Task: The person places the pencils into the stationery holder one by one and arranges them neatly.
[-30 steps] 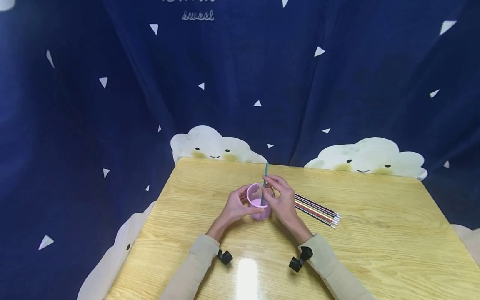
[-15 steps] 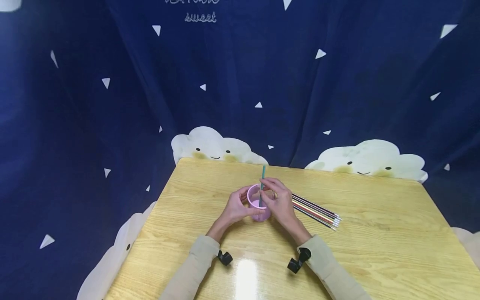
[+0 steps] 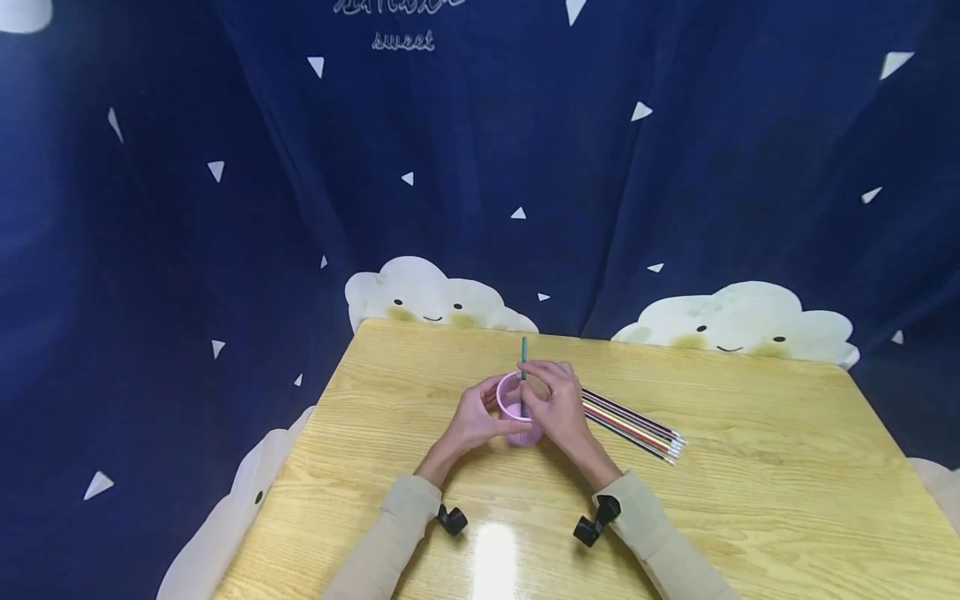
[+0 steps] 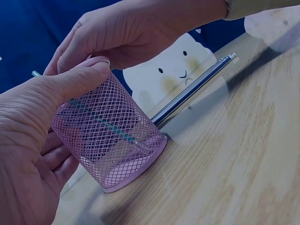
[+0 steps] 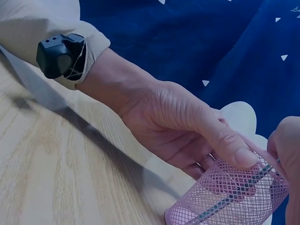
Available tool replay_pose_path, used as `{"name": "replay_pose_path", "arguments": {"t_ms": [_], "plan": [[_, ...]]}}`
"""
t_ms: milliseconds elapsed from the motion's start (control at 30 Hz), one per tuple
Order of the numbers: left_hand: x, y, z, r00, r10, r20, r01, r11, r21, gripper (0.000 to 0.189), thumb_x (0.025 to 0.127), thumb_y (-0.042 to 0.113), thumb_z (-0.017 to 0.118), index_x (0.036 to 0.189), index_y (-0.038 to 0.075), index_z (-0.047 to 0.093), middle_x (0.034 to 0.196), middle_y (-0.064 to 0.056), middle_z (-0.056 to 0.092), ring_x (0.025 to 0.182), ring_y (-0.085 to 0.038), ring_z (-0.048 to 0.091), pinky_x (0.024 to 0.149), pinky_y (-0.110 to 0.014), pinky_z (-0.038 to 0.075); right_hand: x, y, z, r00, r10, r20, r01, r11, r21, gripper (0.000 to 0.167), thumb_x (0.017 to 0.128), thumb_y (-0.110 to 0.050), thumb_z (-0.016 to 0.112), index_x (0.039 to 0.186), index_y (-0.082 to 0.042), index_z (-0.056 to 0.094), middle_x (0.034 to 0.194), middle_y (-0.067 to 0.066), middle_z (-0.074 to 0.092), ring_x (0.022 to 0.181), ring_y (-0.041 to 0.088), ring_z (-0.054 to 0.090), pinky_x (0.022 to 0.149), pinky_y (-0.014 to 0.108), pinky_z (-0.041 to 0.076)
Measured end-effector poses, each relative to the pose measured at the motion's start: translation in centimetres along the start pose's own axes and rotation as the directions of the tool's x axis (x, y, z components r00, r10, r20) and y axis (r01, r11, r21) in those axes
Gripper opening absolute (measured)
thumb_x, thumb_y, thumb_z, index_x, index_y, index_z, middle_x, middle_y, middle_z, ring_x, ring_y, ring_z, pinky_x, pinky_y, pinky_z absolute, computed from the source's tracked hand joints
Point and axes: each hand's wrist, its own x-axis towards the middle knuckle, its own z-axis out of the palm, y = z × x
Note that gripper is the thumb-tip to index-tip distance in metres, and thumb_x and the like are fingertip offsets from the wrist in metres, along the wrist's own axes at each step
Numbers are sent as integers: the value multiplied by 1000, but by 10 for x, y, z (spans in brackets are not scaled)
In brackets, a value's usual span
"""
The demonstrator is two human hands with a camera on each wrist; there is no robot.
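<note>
Left hand (image 3: 474, 417) curls round the pink mesh cup (image 4: 107, 140) on the table (image 3: 420, 367), right hand (image 3: 558, 408) pinches the teal pencil (image 3: 524, 351) partly inside it, other pencils (image 3: 633, 426) lying to the right; best hold cup steady, keep pencil upright, let go only once it's seated.

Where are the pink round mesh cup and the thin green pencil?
Pink round mesh cup (image 4: 110, 145): left wrist view, on its side wall.
Thin green pencil (image 3: 524, 350): head view, on its upper end.

The pink mesh cup (image 4: 107, 146) holds a green pencil (image 3: 523, 352).
</note>
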Motion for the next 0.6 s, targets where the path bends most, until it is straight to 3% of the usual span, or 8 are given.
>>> {"name": "replay_pose_path", "arguments": {"t_ms": [233, 433, 600], "plan": [[1, -3, -1, 1000, 8, -10, -8, 1000, 1, 78, 74, 5, 93, 144, 6, 59, 136, -13, 68, 127, -35, 64, 112, -41, 52, 1, 0, -4, 996, 61, 69, -62, 998, 9, 32, 85, -4, 76, 117, -5, 79, 121, 11, 75, 99, 26, 56, 84, 38, 40], [1, -4, -1, 1000, 15, -5, -15, 1000, -14, 79, 73, 0, 92, 144, -1, 57, 138, -20, 65, 128, -43, 61, 114, -50, 49, -6, 7, -15, 998, 52, 32, -54, 997, 54, 34, 84, -3, 73, 118, -3, 78, 124, 14, 75, 102, 30, 59, 86, 37, 44], [2, -3, -1, 1000, 2, -8, -2, 1000, -3, 81, 73, 3, 93, 145, 2, 58, 139, -16, 66, 132, -41, 60, 116, -47, 48, -11, 19, -33, 997, 75, 11, -76, 994, 75, 31, 90, -3, 73, 121, -4, 77, 123, 12, 75, 93, 33, 63, 76, 36, 52]]}}
